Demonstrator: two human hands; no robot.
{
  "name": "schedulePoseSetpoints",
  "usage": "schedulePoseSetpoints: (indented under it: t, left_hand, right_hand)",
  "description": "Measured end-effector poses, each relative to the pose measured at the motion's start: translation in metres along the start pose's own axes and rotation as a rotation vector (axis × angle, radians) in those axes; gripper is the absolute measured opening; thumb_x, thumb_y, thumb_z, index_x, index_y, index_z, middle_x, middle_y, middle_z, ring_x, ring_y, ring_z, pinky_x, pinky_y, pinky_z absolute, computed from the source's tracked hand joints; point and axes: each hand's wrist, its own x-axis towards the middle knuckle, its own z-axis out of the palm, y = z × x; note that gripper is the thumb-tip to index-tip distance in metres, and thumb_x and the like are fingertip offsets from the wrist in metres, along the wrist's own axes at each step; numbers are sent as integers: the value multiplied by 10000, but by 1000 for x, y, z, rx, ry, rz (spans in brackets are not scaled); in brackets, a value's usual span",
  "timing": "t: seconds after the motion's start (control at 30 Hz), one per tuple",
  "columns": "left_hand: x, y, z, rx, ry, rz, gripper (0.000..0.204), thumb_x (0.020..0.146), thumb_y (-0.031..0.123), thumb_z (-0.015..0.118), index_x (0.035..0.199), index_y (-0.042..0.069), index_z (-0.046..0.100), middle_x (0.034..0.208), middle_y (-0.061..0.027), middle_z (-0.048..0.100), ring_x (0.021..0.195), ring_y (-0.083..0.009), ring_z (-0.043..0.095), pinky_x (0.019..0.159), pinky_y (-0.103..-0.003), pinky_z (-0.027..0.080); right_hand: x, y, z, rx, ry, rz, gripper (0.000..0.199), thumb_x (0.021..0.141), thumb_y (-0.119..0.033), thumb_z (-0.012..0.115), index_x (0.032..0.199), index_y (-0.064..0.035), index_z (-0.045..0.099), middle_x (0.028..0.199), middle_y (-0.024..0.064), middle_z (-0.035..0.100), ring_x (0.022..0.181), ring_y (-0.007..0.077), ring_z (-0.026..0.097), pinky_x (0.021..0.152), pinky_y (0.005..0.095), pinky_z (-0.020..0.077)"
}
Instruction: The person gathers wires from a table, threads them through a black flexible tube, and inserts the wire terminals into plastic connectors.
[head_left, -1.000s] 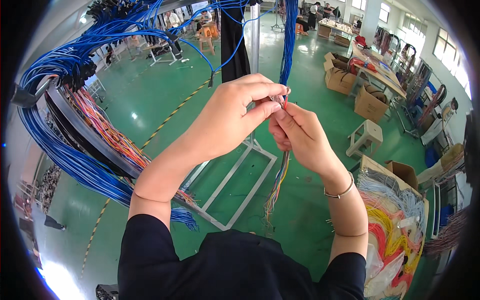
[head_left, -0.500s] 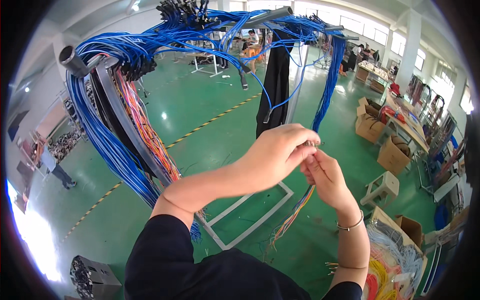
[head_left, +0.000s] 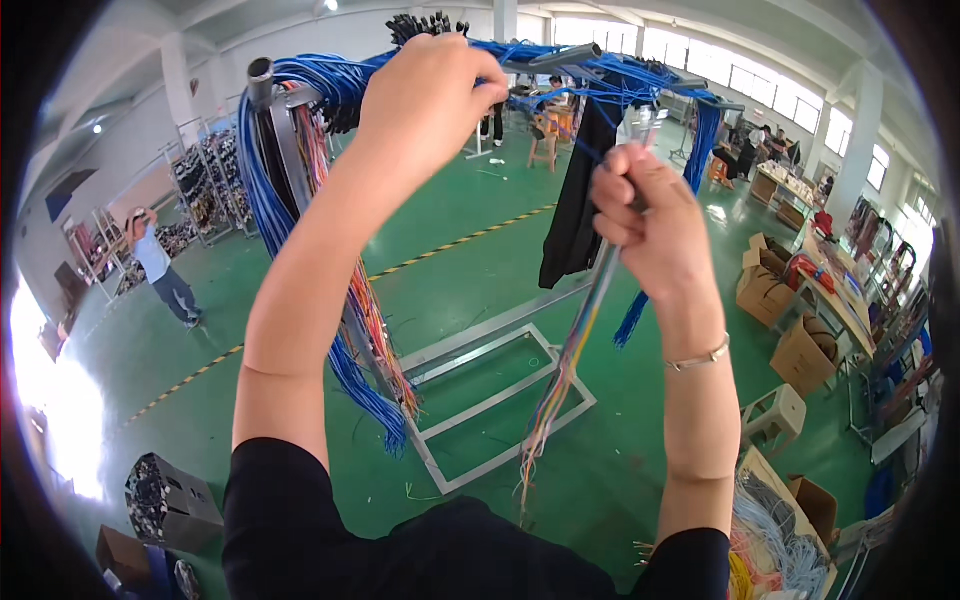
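Note:
My left hand [head_left: 430, 105] is raised at the rack's top bar. Its thumb and fingers pinch at a thin blue cable [head_left: 588, 150], blurred beside the fingertips. Lower and to the right, my right hand [head_left: 655, 220] is closed, its fingers curled in. A bundle of multicoloured wires [head_left: 568, 370] hangs below that hand, loose ends near the floor; the fingers hide its upper end. More blue cables [head_left: 330, 75] lie over the top bar, with black connectors [head_left: 425, 25] standing up behind my left hand.
A grey metal rack [head_left: 436, 470] stands before me, blue cables [head_left: 262, 200] draped down its left side and black cloth [head_left: 580, 225] hanging behind. Cardboard boxes [head_left: 805, 355], a white stool [head_left: 775, 418] and a table of wires [head_left: 780, 540] are right. A person [head_left: 160, 265] stands far left.
My hands, close together before, are now apart. The left has risen leftward to the top bar; the right has risen too, and the coloured wires hang higher. The view has shifted.

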Motion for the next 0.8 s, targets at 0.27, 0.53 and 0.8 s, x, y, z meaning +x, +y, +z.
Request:
schedulePoseSetpoints:
  t: [0.27, 0.53, 0.8]
  left_hand:
    - [51, -1, -84, -308, -666, -315, 373, 739, 114, 575, 1098, 41, 503, 876, -116, 606, 787, -185, 582, 675, -278, 466]
    - [47, -13, -26, -499, -281, 159, 262, 735, 213, 595, 952, 66, 600, 829, -42, 580, 718, -137, 514, 625, -266, 409]
    - [47, -18, 3, -436, -264, 228, 212, 701, 116, 611, 895, 29, 611, 725, -56, 537, 675, -150, 504, 624, -257, 393]
  right_hand:
    - [-8, -57, -7, 251, -149, -300, 137, 901, -137, 303, 857, -53, 403, 681, -16, 333, 437, 35, 181, 338, 171, 168]
    - [9, -53, -7, 216, -205, -213, 108, 886, -124, 344, 863, -43, 412, 702, -13, 342, 459, 42, 195, 348, 169, 177]
    - [34, -42, -19, 83, -28, -222, 125, 878, -135, 347, 810, -70, 429, 682, -22, 382, 441, 33, 222, 353, 165, 179]
